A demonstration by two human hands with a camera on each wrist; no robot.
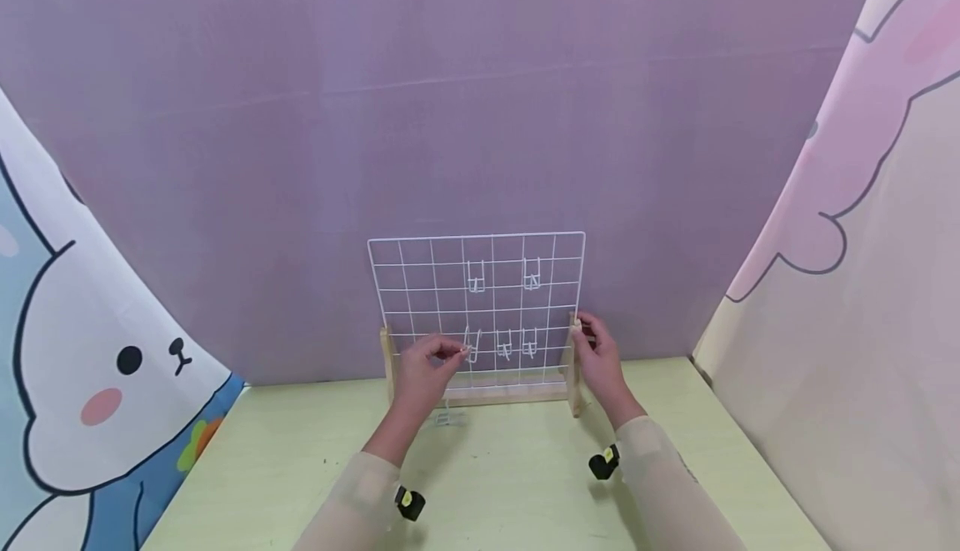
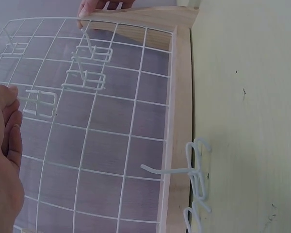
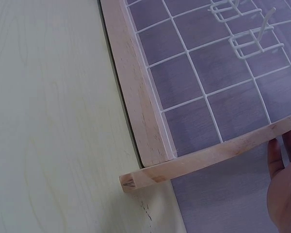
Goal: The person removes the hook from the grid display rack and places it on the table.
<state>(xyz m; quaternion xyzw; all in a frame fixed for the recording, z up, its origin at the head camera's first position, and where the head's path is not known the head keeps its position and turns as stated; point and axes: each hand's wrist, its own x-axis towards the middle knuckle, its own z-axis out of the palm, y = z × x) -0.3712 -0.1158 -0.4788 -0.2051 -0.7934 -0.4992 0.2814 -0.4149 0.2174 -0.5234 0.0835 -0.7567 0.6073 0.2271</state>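
Head view shows your left hand [image 1: 422,370] with thumb and fingertips pinched on a white wire hook [image 1: 470,344] at the lower left of the white wire grid panel [image 1: 420,284]. From the left wrist view the same hook [image 2: 39,103] sits just off your curled fingers [image 2: 10,121], its wire running back to your thumb tip, and it lies against the grid wires [image 2: 131,131].

Your right hand [image 1: 597,359] wraps its fingers around the top of the right wooden upright [image 1: 573,384] of the stand, at the panel's right edge. From the right wrist view only two fingertips [image 3: 281,155] show, lying beside that upright [image 3: 218,155], so the grasp is read from the head view.

Two more hooks [image 1: 516,343] hang in the same row, just right of the one you hold, and two others [image 1: 504,276] hang in an upper row. A loose hook [image 1: 444,418] lies on the pale green table [image 1: 525,484] in front of the stand's base, under your left hand; the left wrist view shows it [image 2: 196,179] touching the wooden base bar [image 2: 180,97].

The panel stands upright between two wooden posts, against a purple backdrop [image 1: 450,101]. Cartoon-printed curtains [image 1: 90,351] close in on both sides.
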